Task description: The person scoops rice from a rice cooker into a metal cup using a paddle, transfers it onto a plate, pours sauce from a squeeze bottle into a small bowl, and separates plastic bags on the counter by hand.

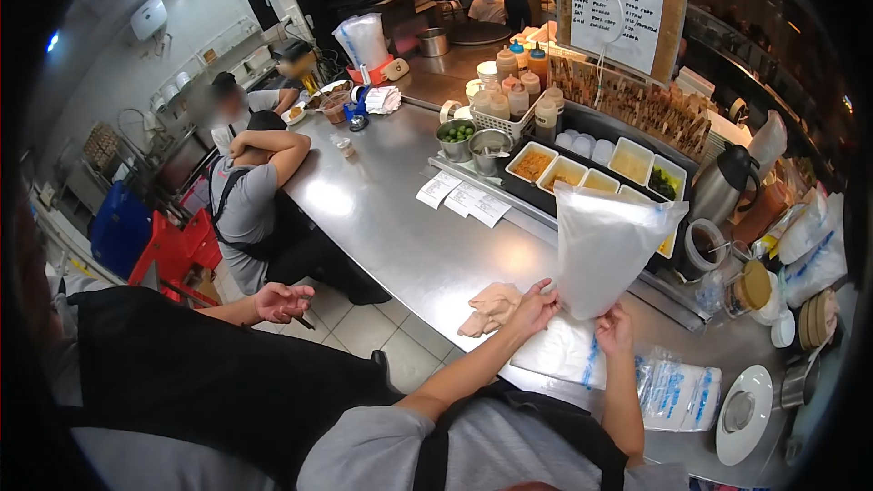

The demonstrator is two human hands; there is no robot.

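Observation:
A translucent white plastic bag (605, 250) stands upright in front of me, wide at the top and narrower below. My left hand (535, 311) is at its lower left edge, with thumb and fingers drawn together against the plastic. On the lower right, my right hand (615, 331) pinches the bag's bottom edge; its fingertips are partly hidden. Beneath the bag lies a pile of white plastic bags (566, 350) with blue print. A crumpled tan cloth (491, 309) rests beside my left forearm.
Food trays (532, 164) and sauce bottles (536, 64) line the counter's far side. Order slips (464, 199) lie on the steel counter (382, 218). A white plate (744, 414) and a steel jug (725, 184) are at right. A co-worker's hand (282, 302) is at left; another person leans on the counter.

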